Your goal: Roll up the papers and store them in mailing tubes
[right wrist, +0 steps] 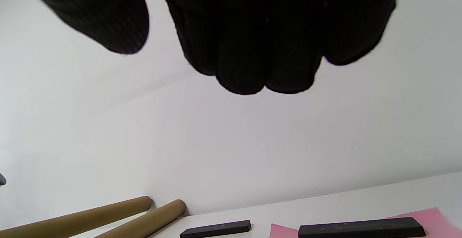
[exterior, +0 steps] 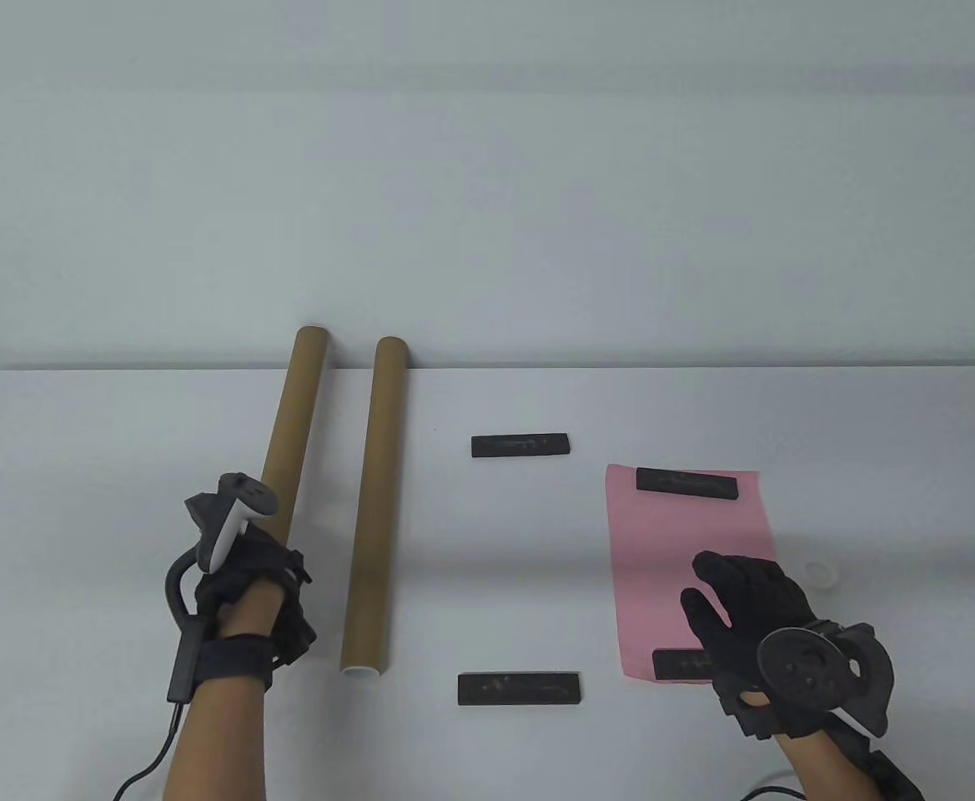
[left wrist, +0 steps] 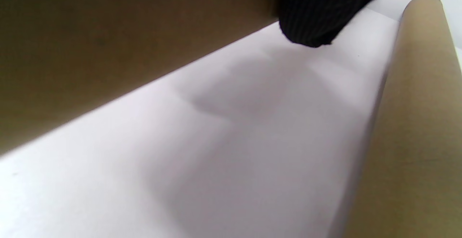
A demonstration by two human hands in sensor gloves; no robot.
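At 6 o'clock, the right hand [exterior: 754, 613] hovers fingers relaxed, holding nothing, over the pink paper [exterior: 670, 555], which is pinned by black bars at near [exterior: 683, 665] and far [exterior: 687, 483] ends; the left hand [exterior: 245, 584] rests on the left mailing tube [exterior: 287, 434], grip cannot be told. The right tube [exterior: 374, 501] lies beside it at 11 o'clock; two loose bars [exterior: 519, 689] [exterior: 520, 445] lie between. Bar markings illegible; only table view shows a white cap [exterior: 821, 574]; left wrist view shows tubes close-up.

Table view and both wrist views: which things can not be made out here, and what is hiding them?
- Left hand, table view: the tracker covers its fingers, so its hold on the left tube is unclear.
- Near black bar on the pink paper: partly behind the right hand.
- Small white object: too small to identify.
- Left wrist view: tubes cut off by edges.
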